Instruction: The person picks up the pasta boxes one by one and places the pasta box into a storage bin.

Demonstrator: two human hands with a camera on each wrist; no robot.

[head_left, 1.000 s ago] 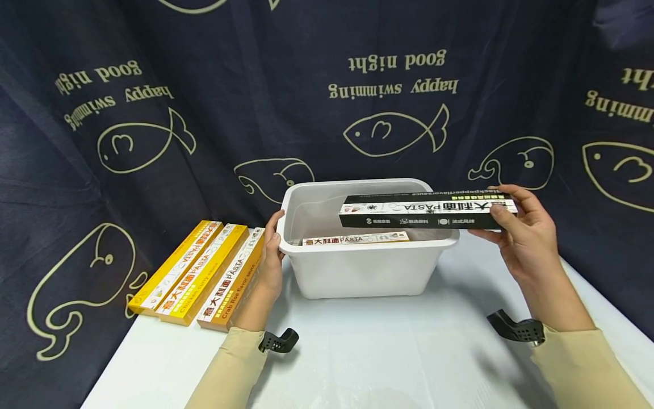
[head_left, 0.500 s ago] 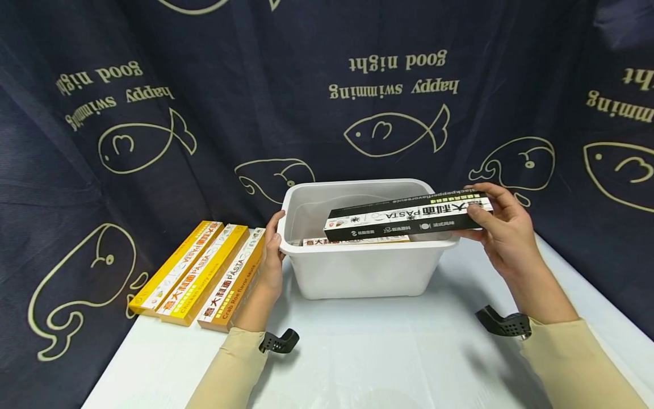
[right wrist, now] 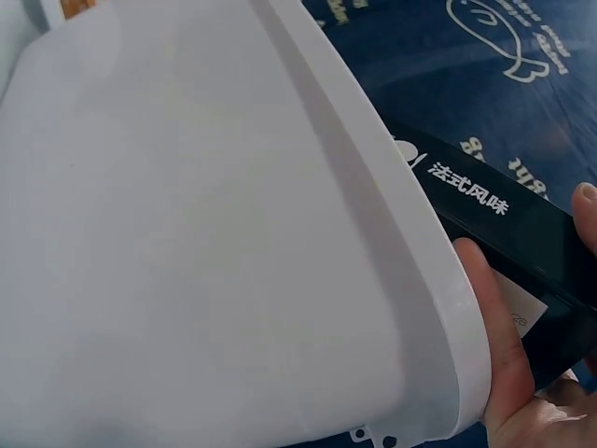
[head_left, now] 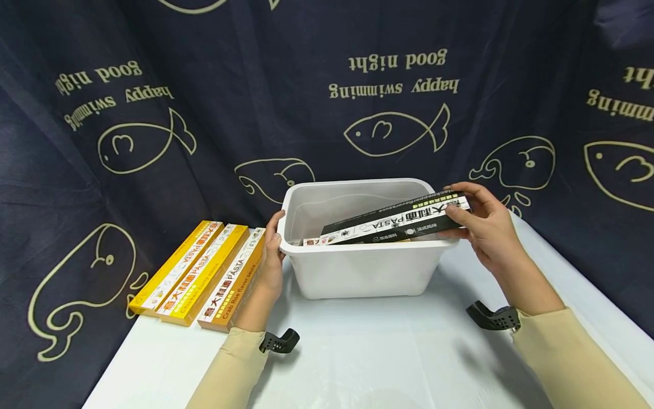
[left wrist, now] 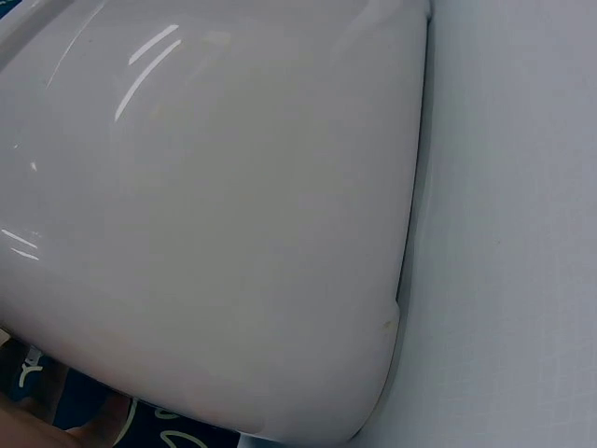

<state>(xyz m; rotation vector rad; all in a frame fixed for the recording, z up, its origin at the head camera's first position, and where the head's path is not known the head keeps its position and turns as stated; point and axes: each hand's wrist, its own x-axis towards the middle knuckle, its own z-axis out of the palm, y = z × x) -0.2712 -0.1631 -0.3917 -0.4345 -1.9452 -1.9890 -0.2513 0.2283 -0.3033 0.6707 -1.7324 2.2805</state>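
The right hand (head_left: pixel 487 230) grasps the black pepper flavor sauce pasta box (head_left: pixel 390 220) by its right end, thumb on the near side and fingers on the far side. The pasta box is tilted, its left end lowered inside the white plastic bin (head_left: pixel 363 274) and its right end above the bin's right rim. The left hand (head_left: pixel 272 258) grips the bin's left rim at the near corner. Within the bin, a second pasta box (head_left: pixel 310 242) is largely hidden behind the black one; contact between them cannot be determined. Left of the bin, on the white table (head_left: pixel 368 352), lie a yellow pasta box (head_left: pixel 176 266), a Chicken Curry sauce box (head_left: pixel 204 274) and a Crab Roe flavor sauce box (head_left: pixel 232 278), side by side.
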